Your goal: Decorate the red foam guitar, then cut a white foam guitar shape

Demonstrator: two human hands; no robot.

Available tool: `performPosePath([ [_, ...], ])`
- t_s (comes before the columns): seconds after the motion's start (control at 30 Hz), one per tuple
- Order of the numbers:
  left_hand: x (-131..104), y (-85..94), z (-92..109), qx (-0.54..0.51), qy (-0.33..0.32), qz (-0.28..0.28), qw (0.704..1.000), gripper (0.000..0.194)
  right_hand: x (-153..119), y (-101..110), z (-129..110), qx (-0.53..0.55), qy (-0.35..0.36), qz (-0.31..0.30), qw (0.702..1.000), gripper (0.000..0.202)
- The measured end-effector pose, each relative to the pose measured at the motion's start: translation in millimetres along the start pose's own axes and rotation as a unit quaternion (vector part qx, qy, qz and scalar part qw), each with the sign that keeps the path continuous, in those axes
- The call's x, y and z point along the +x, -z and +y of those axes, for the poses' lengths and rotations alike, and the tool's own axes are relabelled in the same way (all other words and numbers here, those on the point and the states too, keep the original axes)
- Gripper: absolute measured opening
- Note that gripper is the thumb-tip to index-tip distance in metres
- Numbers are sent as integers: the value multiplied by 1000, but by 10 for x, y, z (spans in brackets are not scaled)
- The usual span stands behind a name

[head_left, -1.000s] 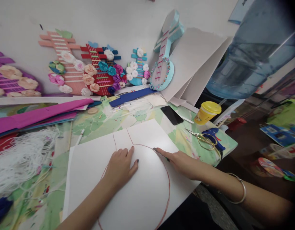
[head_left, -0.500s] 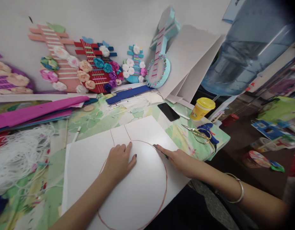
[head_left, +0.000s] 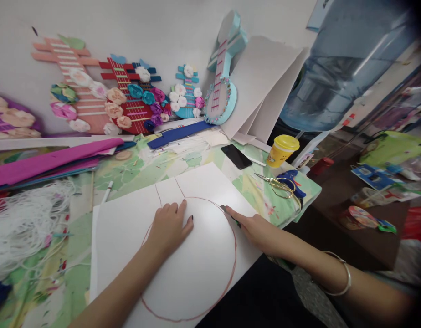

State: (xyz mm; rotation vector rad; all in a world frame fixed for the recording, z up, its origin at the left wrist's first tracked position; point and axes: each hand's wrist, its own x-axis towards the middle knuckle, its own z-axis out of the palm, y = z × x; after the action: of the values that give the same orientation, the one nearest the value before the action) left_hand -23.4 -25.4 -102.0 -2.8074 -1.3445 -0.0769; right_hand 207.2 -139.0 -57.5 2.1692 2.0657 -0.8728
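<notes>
A large white board (head_left: pixel 197 259) lies on the table, with a round red outline and two short lines running up from its top. My left hand (head_left: pixel 170 224) rests flat on the board at the outline's upper left, fingers apart and holding nothing. My right hand (head_left: pixel 253 228) grips a dark, slim cutter (head_left: pixel 233 217), its index finger stretched along the top. The cutter's tip touches the outline at the upper right. Most of its handle is hidden under my palm.
Gold-handled scissors (head_left: pixel 279 185), a black phone (head_left: pixel 236 156) and a yellow-lidded cup (head_left: pixel 283 150) stand or lie beyond the board. White string (head_left: pixel 29 223) is heaped at left. Decorated paper guitars (head_left: pixel 128 98) lean on the wall. A water bottle (head_left: pixel 330 68) stands at upper right.
The view has shifted slightly, moving the surroundings a little to the left. The cutter and my right hand have moved slightly along the outline, down and to the right. My left hand stays on the board.
</notes>
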Motion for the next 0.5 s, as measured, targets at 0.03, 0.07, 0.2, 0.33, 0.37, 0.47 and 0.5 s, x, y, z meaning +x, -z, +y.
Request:
performPosePath([
  [0.03,-1,1,1,0,0,0,1000,48,-14,-8,-5,-2,-3,0,1000,65],
  [0.07,-3,1,1,1,0,0,1000,49,-28,-15,-11,0,-6,-1,1000,66],
  [0.2,-6,-13,-4,8,-3,3,1000,49,-89,-28,-61,22,-35,-12,999,68],
  [0.33,-2,-27,-15,7,-5,5,1000,48,-142,-13,-134,46,-81,-34,995,67],
  [0.37,-1,-28,-18,5,-6,4,1000,48,-153,-9,-149,59,-88,-44,993,66],
  [0.47,1,-24,-21,-1,-5,2,1000,49,-180,-11,-183,99,-104,-65,988,66],
  [0.5,1,-21,-20,-2,-4,3,1000,49,-189,-18,-192,108,-108,-69,986,66],
])
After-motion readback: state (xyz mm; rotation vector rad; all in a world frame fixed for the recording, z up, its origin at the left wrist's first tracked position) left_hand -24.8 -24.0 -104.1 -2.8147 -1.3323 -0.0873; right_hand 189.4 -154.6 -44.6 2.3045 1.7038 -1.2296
